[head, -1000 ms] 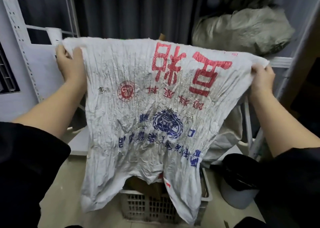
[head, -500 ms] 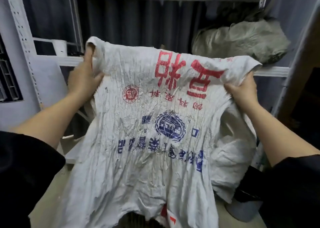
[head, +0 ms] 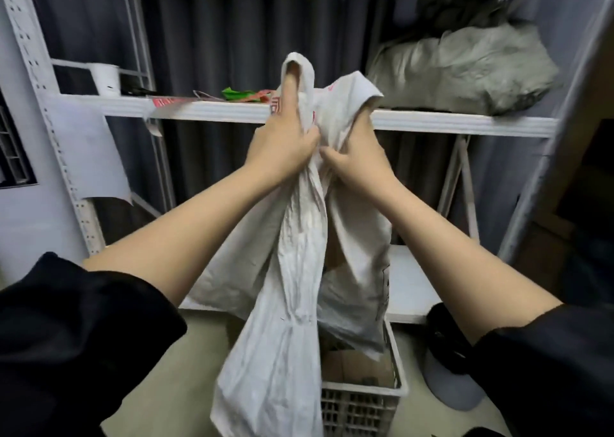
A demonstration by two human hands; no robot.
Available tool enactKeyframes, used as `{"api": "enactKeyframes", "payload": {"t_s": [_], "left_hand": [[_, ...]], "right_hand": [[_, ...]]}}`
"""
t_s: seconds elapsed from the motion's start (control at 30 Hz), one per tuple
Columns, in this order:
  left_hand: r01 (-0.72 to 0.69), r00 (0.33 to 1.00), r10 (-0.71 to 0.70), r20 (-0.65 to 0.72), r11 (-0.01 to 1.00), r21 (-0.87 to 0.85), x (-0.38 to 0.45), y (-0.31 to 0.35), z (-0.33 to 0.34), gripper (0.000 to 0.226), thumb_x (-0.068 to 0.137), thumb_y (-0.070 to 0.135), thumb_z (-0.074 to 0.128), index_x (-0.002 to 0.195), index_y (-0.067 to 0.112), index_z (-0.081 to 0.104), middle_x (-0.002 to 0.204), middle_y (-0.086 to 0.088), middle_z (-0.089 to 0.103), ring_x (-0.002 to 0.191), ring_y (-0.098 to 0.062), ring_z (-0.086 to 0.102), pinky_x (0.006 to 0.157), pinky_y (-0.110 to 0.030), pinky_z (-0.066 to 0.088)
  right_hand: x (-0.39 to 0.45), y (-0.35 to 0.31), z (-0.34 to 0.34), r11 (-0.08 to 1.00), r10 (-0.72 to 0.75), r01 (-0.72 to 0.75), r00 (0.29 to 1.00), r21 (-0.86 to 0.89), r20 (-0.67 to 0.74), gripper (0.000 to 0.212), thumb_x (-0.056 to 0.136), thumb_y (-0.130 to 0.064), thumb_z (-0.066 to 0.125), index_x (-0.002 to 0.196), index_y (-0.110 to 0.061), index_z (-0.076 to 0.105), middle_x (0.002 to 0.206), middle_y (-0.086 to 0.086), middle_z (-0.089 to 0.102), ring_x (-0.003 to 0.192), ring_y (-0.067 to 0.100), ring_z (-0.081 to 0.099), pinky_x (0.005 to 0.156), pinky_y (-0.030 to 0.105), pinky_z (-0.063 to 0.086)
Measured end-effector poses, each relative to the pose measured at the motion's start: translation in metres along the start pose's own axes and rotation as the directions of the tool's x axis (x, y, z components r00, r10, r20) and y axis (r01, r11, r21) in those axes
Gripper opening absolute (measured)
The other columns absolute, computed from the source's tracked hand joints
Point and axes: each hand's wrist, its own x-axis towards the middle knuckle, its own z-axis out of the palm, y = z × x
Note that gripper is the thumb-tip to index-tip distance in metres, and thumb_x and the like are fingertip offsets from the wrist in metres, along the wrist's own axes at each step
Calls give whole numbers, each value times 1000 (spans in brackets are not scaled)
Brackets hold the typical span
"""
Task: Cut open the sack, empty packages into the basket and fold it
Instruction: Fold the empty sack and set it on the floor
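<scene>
The emptied sack (head: 299, 270) hung doubled lengthwise above the basket (head: 362, 403), in front of the shelf (head: 465, 125). My left hand (head: 285, 144) and right hand (head: 355, 160) were each closed on a top corner, touching; matching edges first should keep the fold square.

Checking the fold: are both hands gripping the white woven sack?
Touching. The head view shows left hand and right hand clenched around the white woven sack.
</scene>
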Motion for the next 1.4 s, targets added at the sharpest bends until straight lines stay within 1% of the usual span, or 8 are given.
{"api": "enactKeyframes", "payload": {"t_s": [0.43, 0.7, 0.83, 0.97, 1.1, 1.2, 1.3, 1.4], "left_hand": [[194, 981, -142, 135, 809, -554, -11, -18, 13, 133, 61, 50, 79, 150, 26, -17, 132, 7, 45, 115, -6, 51, 102, -28, 44], [219, 872, -484, -77, 524, -824, 5, -62, 17, 79, 83, 7, 51, 151, 19, 15, 138, -6, 52, 118, -17, 57, 105, -38, 45], [167, 756, -652, -60, 281, -945, 19, -73, 7, 54, 92, 7, 53, 143, 11, 35, 121, -9, 65, 95, -15, 67, 76, -25, 57], [262, 745, -666, 49, 225, -938, 24, -80, -2, 39, 91, 8, 46, 130, 6, 50, 110, -11, 69, 97, -24, 68, 72, -29, 59], [246, 731, -681, -41, 320, -915, 26, -94, -18, 30, 91, 7, 43, 118, 9, 56, 96, -3, 69, 91, -19, 67, 74, -27, 55], [240, 680, -729, -86, 331, -913, 26, -113, -27, 34, 91, 6, 44, 123, 5, 57, 104, -7, 69, 93, -20, 67, 74, -27, 56], [267, 617, -784, -75, 298, -916, 20, -129, -25, 33, 93, 13, 46, 123, 7, 57, 105, -5, 70, 91, -18, 68, 63, -24, 55], [216, 539, -839, -67, 214, -953, 13, -138, -21, 29, 97, 22, 48, 122, 9, 54, 100, -2, 68, 88, -16, 68, 62, -25, 56]], "right_hand": [[-12, -5, 1, 184, -98, -341, 927, 922, 362, 38, 60, -16, 63, 95, -16, 48, 90, 5, 57, 68, 23, 51, 68, 34, 46], [-73, 0, 41, 975, -185, 154, 961, 161, 204, 57, 92, -41, 49, 142, -18, 35, 139, 0, 46, 127, 12, 43, 107, 30, 34], [-124, 27, 75, 821, -384, 472, 873, -321, 302, 78, 78, -66, 43, 146, -28, 35, 155, -1, 30, 144, 24, 23, 113, 46, 16], [-154, 56, 89, 745, -480, 654, 661, -129, 578, 56, 86, -54, 54, 135, -27, 49, 144, -2, 47, 133, 21, 42, 106, 38, 33], [-163, 87, 85, 972, 169, -165, 986, 166, -7, 17, 90, -33, 48, 100, -23, 58, 95, -4, 64, 86, 17, 62, 75, 36, 50], [-159, 122, 87, 537, 782, -787, 600, 303, 172, 14, 94, -29, 45, 96, -17, 51, 95, 8, 63, 80, 24, 58, 70, 34, 45], [-176, 130, 97, 154, 622, -970, 242, 186, 745, 58, 89, -65, 39, 113, -15, 57, 99, 9, 66, 86, 25, 64, 71, 30, 52], [-183, 127, 106, -95, 403, -927, 297, 362, 866, 73, 81, -74, 40, 127, -20, 58, 115, 11, 65, 111, 31, 58, 86, 40, 51]]}}
